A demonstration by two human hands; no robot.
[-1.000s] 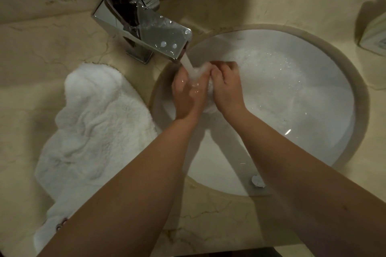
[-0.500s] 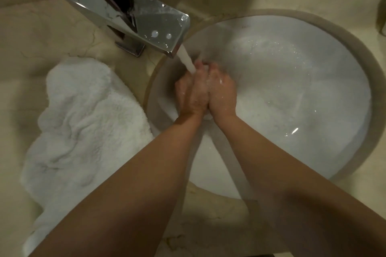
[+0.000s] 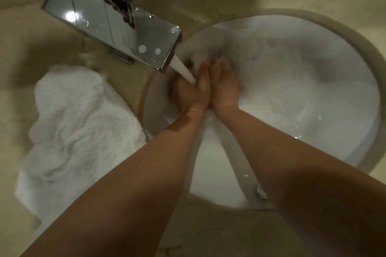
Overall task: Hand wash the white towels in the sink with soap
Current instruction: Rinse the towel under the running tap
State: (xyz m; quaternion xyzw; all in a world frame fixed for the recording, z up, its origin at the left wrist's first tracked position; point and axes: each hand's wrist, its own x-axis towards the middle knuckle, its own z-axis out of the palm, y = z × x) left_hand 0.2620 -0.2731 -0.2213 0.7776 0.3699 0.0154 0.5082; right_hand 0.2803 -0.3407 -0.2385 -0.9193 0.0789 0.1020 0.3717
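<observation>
Beige marble-look counter (image 3: 208,233) in a dim bathroom, and everything's easiest to place off the sink (image 3: 363,98), a round white bowl sunk into it with what looks like sudsy water inside. Just left of the sink, lying on the counter with one edge touching the rim, is the big white towel (image 3: 79,131), crumpled and fluffy. It looks dry-ish from here, so probably light now, but terry like that gets heavy and floppy once soaked. I'd bunch it up by a thick fold near the middle, not a corner, or it'll drag and drip all over. At the sink's back-left rim sits the chrome faucet (image 3: 112,25), running a stream of water (image 3: 183,70) down into the bowl. Under that stream, both hands are pressed together side by side, left hand (image 3: 191,95) and right hand (image 3: 224,87), fingers straight and relaxed. A bit of white shows below the wrists; can't tell if it's cloth or foam.
</observation>
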